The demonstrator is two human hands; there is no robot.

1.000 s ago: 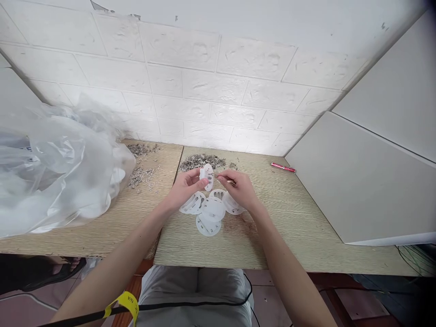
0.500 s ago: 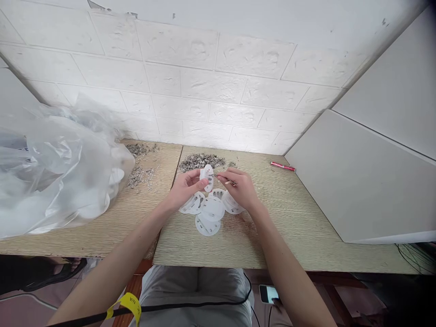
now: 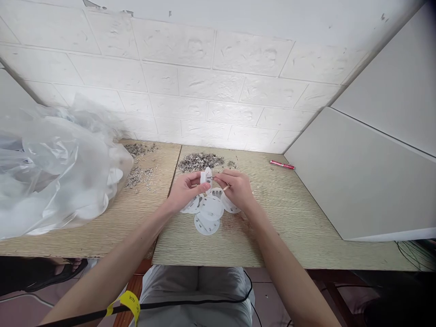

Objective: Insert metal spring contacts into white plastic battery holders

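Between thumb and fingers, my left hand point(image 3: 185, 190) holds a white plastic disc point(image 3: 208, 180) with slots, tilted up on its edge. My right hand point(image 3: 236, 187) is closed in a pinch close to the disc's face. A thin metal piece shows at its fingertips, and a short pale stick pokes out beneath the fingers; too small to name surely. Below both hands, several similar discs point(image 3: 207, 224) with small metal pieces in them lie overlapping on the wooden table point(image 3: 289, 218). Behind the hands is a heap of small metal clips point(image 3: 200, 161).
A large clear plastic bag point(image 3: 57, 168) of white parts fills the table's left side. More small metal pieces point(image 3: 139, 176) lie beside it. A red pen point(image 3: 282, 164) rests near the grey panel point(image 3: 368, 181) at right. A white brick-patterned wall point(image 3: 225, 81) stands behind.
My left hand has turned the disc more edge-on. My right hand remains at its face, fingers slightly shifted. The phone and hand seen below the table are out of view.
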